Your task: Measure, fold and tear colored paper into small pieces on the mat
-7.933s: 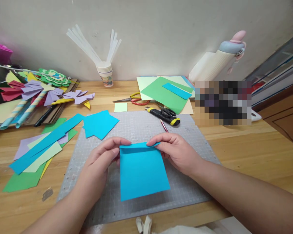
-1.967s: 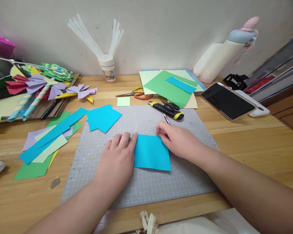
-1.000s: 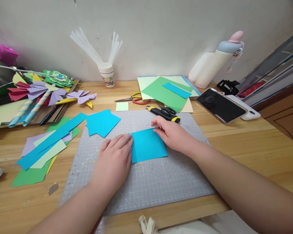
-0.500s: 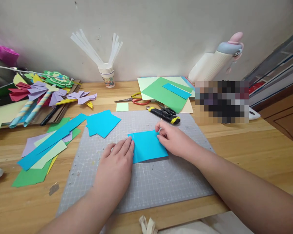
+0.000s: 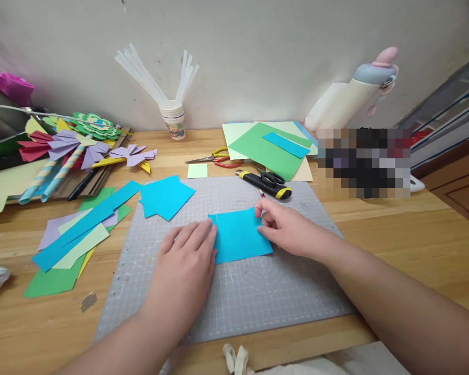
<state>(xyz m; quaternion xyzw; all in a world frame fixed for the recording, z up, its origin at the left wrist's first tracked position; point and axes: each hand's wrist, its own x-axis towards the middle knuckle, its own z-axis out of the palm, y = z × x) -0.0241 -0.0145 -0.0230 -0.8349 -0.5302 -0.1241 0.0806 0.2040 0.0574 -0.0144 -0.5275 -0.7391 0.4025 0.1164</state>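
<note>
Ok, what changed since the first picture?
The blue sheet has come down from mid-air onto the cutting mat. The left hand went from holding its far edge to lying over its left edge; the right hand shifted to its right edge. The cutter and paper cups stayed put.

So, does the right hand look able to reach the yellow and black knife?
Probably yes: the knife lies just beyond the right hand; a pencil shows between them, but hardly blocks the way.

The left hand and right hand are bare. Both long, smooth forearms are bare too. Low down are cream cloth and soft, floppy ties; whether they are worn is hard to tell.
</note>
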